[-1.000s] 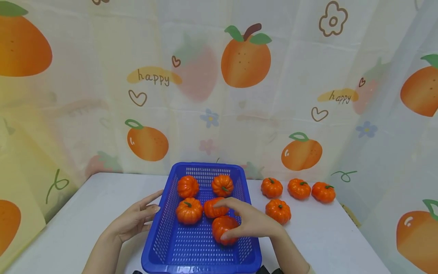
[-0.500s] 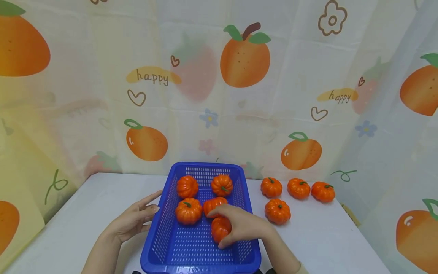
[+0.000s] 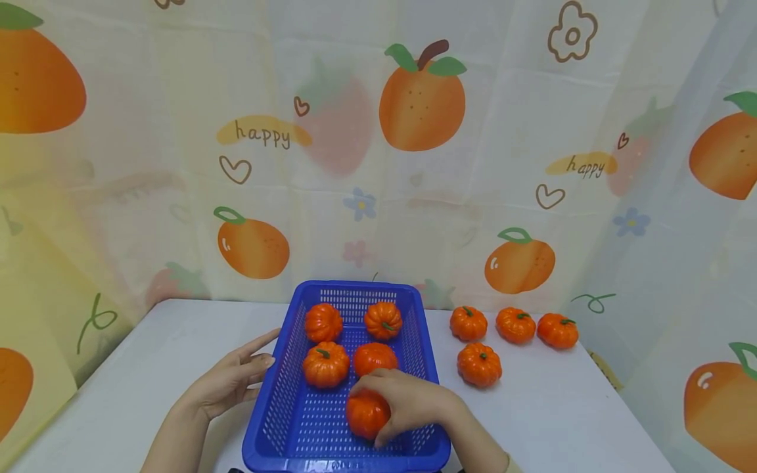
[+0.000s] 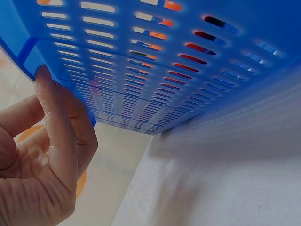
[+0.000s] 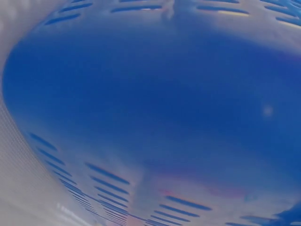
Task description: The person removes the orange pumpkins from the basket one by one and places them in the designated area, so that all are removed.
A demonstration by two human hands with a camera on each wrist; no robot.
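A blue slotted plastic basket stands on the white table with several small orange pumpkins inside. My right hand reaches over its right side and grips a shiny pumpkin near the front, thumb and fingers around it. Just behind lies another pumpkin, partly covered by the fingers. My left hand is at the basket's left side, fingers loosely extended. In the left wrist view, a fingertip touches the basket just under its rim. The right wrist view holds only the blurred blue basket wall; that hand is out of it.
To the basket's right, more pumpkins sit on the table: a back row with one pumpkin in its middle, and a single pumpkin in front. A fruit-printed curtain hangs behind the table.
My right hand has closed round the front pumpkin and moved it left and nearer the basket's front. The pumpkin behind it has turned slightly. My left hand has stayed put.
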